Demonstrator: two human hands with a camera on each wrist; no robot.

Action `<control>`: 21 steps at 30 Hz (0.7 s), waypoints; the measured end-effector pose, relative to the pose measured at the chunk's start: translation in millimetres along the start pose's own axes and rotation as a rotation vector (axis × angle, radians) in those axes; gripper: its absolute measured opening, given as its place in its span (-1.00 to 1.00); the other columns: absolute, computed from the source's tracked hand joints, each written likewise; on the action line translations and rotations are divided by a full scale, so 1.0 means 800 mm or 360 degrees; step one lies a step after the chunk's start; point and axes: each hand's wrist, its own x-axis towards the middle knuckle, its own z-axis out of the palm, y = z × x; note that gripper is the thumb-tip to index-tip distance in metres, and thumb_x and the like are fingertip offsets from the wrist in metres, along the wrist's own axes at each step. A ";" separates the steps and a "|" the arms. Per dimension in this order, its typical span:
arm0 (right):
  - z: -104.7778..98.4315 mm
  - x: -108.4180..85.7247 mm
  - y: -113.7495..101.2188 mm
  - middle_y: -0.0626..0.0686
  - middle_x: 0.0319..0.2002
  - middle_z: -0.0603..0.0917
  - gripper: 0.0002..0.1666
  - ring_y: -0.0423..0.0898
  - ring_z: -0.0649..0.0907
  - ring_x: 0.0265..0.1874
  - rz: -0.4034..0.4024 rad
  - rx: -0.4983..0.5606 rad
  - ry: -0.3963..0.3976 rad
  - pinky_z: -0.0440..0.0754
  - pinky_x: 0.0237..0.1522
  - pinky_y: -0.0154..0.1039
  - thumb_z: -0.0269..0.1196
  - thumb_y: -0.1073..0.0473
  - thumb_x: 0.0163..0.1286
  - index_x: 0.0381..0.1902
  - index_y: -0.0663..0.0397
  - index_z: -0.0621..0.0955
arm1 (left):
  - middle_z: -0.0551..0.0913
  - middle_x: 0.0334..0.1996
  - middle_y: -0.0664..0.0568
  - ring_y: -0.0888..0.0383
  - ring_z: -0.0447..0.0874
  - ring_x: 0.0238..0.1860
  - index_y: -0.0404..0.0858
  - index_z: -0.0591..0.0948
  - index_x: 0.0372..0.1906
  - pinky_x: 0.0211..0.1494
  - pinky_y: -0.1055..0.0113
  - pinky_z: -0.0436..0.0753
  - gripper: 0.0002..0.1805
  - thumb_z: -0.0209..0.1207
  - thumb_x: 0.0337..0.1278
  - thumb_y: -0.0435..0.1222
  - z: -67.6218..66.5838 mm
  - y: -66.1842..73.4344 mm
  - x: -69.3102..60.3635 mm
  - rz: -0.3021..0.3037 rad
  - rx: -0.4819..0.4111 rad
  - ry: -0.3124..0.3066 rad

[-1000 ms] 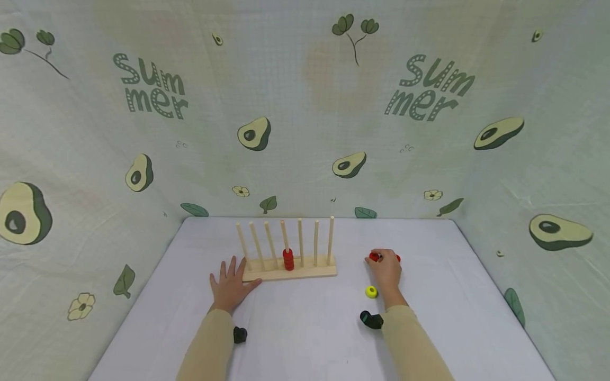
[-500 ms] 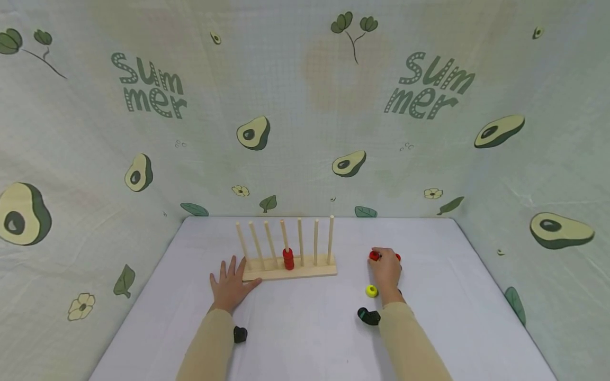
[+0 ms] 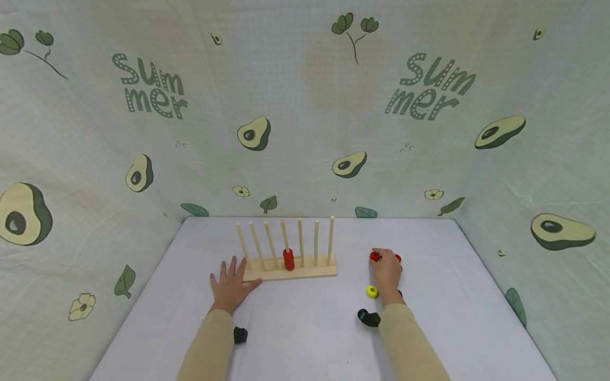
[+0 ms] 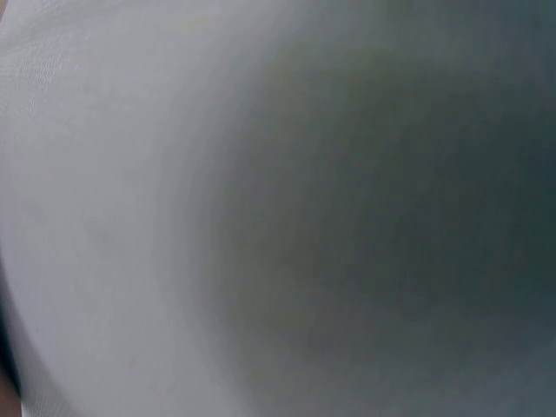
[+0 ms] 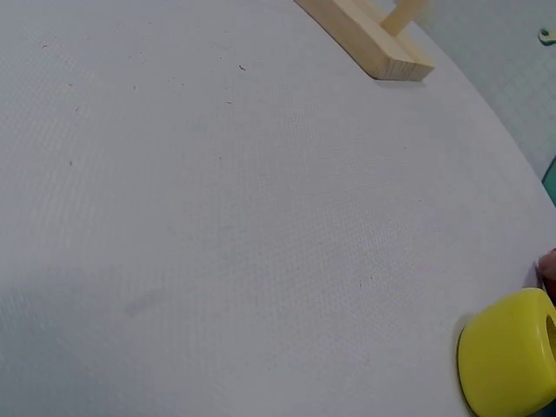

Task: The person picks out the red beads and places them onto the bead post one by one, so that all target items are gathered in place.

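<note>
My left hand (image 3: 230, 288) lies with spread fingers at the left end of a wooden peg rack (image 3: 314, 272), thumb and forefinger touching its base. Several upright pegs stand on it, and a stack of red beads (image 3: 288, 260) sits on the middle one. To the right of the rack, my right hand (image 3: 387, 272) pinches a red bead (image 3: 375, 256) between thumb and fingers, at or near the tabletop. More red (image 3: 398, 258) shows just beyond that hand, mostly hidden by it. A yellow bead (image 3: 371, 291) lies beside the right wrist; the right wrist view also shows this yellow bead (image 5: 506, 356).
A white-covered table (image 3: 305, 328) bears everything, with a printed cloth (image 3: 305, 106) hanging behind and at both sides. Black wrist cameras (image 3: 369, 318) jut from both sleeves. The left wrist view shows only blurred white surface and shadow.
My right wrist and forearm have shifted slightly forward and left, while the fingers stay at the red bead. The left hand and the rack have not moved.
</note>
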 end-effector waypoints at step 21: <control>-0.012 0.003 -0.012 0.21 0.03 0.52 -0.57 0.12 0.50 -0.06 0.0116 0.0126 -0.0188 0.52 0.04 0.05 0.30 0.21 0.33 0.15 0.15 0.60 | 0.03 0.49 -0.31 -0.39 -0.19 0.46 -0.20 0.19 0.50 0.29 -0.47 -0.27 0.09 0.03 0.00 0.44 0.000 0.000 -0.004 0.0052 -0.0023 0.0079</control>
